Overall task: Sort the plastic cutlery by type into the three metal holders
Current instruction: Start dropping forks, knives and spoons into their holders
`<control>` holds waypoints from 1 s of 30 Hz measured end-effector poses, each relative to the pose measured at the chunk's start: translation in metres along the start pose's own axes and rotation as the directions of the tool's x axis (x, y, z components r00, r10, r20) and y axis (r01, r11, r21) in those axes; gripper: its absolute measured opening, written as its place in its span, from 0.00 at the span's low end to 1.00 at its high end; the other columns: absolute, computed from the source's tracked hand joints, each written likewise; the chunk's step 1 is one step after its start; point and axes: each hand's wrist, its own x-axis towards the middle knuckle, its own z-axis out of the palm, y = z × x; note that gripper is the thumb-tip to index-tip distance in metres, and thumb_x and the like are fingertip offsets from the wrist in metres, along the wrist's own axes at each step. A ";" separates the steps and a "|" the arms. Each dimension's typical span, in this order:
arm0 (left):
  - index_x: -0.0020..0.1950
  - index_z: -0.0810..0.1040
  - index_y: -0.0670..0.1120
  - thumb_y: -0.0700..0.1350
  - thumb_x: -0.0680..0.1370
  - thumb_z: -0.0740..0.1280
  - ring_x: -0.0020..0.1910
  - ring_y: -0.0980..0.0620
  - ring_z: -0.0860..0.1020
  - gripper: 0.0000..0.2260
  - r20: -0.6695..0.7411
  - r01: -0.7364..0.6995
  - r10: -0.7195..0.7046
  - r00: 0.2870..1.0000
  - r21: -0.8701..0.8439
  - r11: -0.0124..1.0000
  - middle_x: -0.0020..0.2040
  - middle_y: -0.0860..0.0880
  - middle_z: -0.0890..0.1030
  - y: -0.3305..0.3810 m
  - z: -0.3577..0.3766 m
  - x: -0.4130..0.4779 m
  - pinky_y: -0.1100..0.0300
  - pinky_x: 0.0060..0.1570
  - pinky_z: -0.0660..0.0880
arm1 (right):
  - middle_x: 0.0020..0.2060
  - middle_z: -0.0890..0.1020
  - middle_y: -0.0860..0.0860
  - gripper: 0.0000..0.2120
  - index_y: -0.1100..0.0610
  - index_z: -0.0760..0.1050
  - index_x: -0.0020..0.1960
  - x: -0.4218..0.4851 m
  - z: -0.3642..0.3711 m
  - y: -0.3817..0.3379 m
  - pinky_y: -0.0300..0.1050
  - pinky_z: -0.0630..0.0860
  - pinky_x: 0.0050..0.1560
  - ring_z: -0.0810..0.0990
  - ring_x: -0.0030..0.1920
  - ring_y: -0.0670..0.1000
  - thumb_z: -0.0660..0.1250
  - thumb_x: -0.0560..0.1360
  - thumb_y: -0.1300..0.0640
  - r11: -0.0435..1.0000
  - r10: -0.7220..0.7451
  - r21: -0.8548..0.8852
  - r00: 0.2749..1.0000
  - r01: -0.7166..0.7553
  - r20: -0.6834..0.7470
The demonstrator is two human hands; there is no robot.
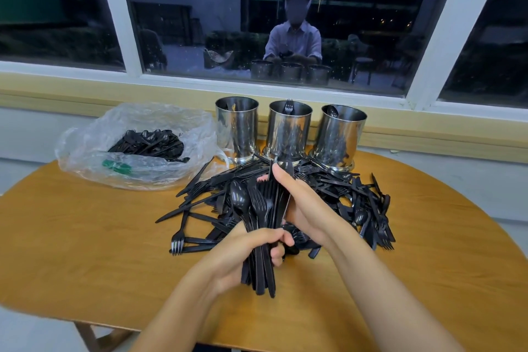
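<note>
The left hand [248, 254] was low and in the middle, just above the near part of the brown surface [85, 237]. Its grip was closed tight, with the fingers curled round the handles of a bunch of black cutlery [257, 208]. The bunch stood up out of that hand, and a spoon and some forks showed at its top. The right hand [300, 203] held the same bunch higher up. Its thumb pointed up along the side and its fingers wrapped round the back, so this grip was closed on the bunch too.

Behind and beside the hands lay a big messy pile [357, 200] of black forks, knives and spoons, spread flat on the surface. One loose fork [177, 240] lay at the left edge of the pile, with its prongs toward the person.

Three shiny metal holders stood in a row at the far side of the surface, just behind the pile. The left holder [237, 128] had something dark inside, but it was hard to tell what. A fork head [289, 106] poked up out of the middle holder [288, 134]. The right holder [340, 140] had a dark piece [333, 111] leaning inside near its rim.

To the left of the holders sat a clear plastic bag [85, 151]. It was open, with more black cutlery [151, 143] in it and something green [117, 166]. A dark window [200, 8] was behind it all.
</note>
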 end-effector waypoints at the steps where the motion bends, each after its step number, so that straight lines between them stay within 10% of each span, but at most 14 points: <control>1: 0.54 0.75 0.38 0.36 0.79 0.66 0.32 0.51 0.72 0.05 0.004 -0.001 0.001 1.000 -0.038 0.999 0.42 0.42 0.79 -0.001 0.000 0.000 0.60 0.34 0.72 | 0.55 0.83 0.58 0.28 0.62 0.76 0.63 0.000 0.000 -0.001 0.52 0.76 0.60 0.81 0.56 0.57 0.62 0.77 0.39 1.000 0.008 0.011 1.000 -0.008 0.000; 6: 0.58 0.80 0.36 0.40 0.74 0.71 0.36 0.50 0.80 0.14 -0.173 -0.022 0.015 0.985 -0.036 0.999 0.43 0.43 0.82 -0.004 0.003 0.003 0.59 0.37 0.79 | 0.50 0.84 0.59 0.25 0.61 0.77 0.58 0.000 0.005 0.000 0.48 0.77 0.40 0.81 0.46 0.58 0.63 0.76 0.40 0.990 0.041 0.141 0.992 -0.024 -0.118; 11: 0.52 0.82 0.33 0.40 0.77 0.69 0.36 0.51 0.82 0.10 -0.276 -0.066 0.063 0.959 -0.002 0.998 0.42 0.41 0.85 -0.009 0.010 0.004 0.61 0.38 0.80 | 0.48 0.83 0.57 0.26 0.66 0.74 0.61 -0.001 0.007 0.003 0.50 0.81 0.52 0.83 0.48 0.55 0.62 0.78 0.44 0.970 0.005 0.241 0.994 0.022 -0.109; 15: 0.56 0.81 0.35 0.42 0.79 0.68 0.38 0.51 0.84 0.11 -0.303 -0.081 0.067 0.951 -0.034 0.996 0.45 0.42 0.86 -0.008 0.013 0.004 0.61 0.38 0.80 | 0.40 0.81 0.56 0.12 0.62 0.74 0.51 -0.007 0.006 -0.001 0.39 0.76 0.34 0.79 0.31 0.47 0.64 0.80 0.52 0.995 -0.029 0.099 0.999 0.033 -0.036; 22: 0.55 0.82 0.38 0.43 0.78 0.69 0.46 0.42 0.85 0.10 -0.418 -0.124 0.015 0.908 -0.236 0.964 0.49 0.36 0.84 -0.011 0.012 0.009 0.51 0.47 0.82 | 0.48 0.86 0.50 0.09 0.59 0.74 0.53 0.002 0.004 0.011 0.52 0.78 0.55 0.82 0.49 0.48 0.58 0.83 0.55 0.990 -0.091 0.089 0.981 0.108 -0.169; 30: 0.56 0.84 0.44 0.42 0.79 0.67 0.51 0.46 0.84 0.09 -0.475 -0.169 0.021 0.880 -0.270 0.948 0.52 0.46 0.86 -0.003 -0.001 0.020 0.50 0.52 0.79 | 0.39 0.84 0.55 0.08 0.62 0.71 0.50 0.016 -0.003 0.009 0.47 0.81 0.46 0.84 0.42 0.54 0.58 0.83 0.58 0.918 -0.115 0.325 0.939 0.225 -0.325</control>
